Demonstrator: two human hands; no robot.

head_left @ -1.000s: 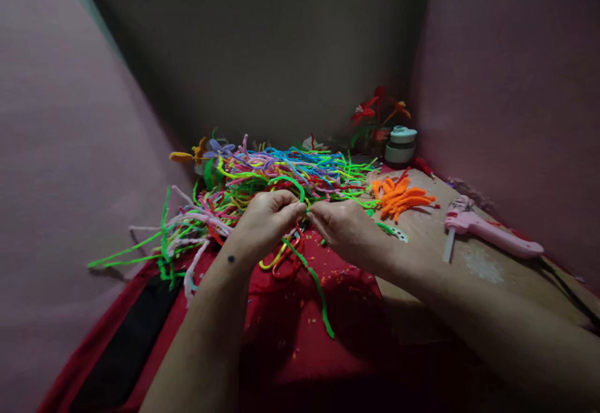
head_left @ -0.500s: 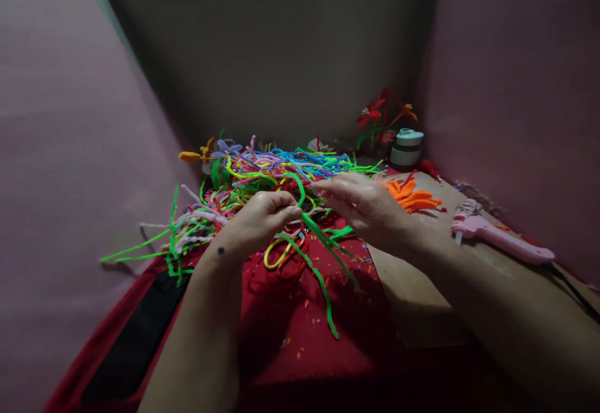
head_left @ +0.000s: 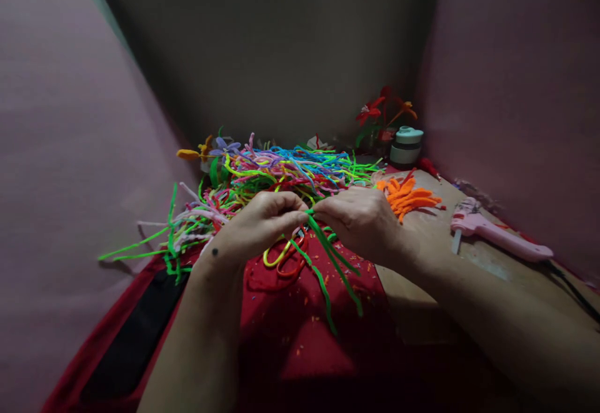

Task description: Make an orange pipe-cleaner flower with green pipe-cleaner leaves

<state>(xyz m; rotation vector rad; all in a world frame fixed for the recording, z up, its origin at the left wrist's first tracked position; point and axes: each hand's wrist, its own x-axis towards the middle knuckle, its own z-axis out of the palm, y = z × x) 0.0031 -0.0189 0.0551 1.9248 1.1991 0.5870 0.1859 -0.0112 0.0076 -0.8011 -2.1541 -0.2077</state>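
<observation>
Green pipe cleaners (head_left: pixel 334 252) are pinched between the thumb and fingers of my left hand (head_left: pixel 276 213), their loose ends hanging down to the right. My right hand (head_left: pixel 359 216) is closed at the same spot, its fingertips gripping the upper part of the green stems close to my left fingertips. Below the hands, scissors (head_left: pixel 280 255) with yellow and red handle loops lie on the red cloth (head_left: pixel 300 338), partly covered. Another green pipe cleaner (head_left: pixel 319 278) trails over the cloth beside them.
A big heap of coloured pipe cleaners (head_left: pixel 290 166) lies behind my hands. To the right are an orange bundle (head_left: pixel 407 197), a pink glue gun (head_left: pixel 501 232) on a board, and a lidded jar (head_left: pixel 405 147). Red flowers (head_left: pixel 372 112) stand behind; a dark flat object (head_left: pixel 134 332) lies left.
My right hand has moved left and down, closing on the green pipe cleaners at my left fingertips. The green loop that stood above my left hand is no longer raised.
</observation>
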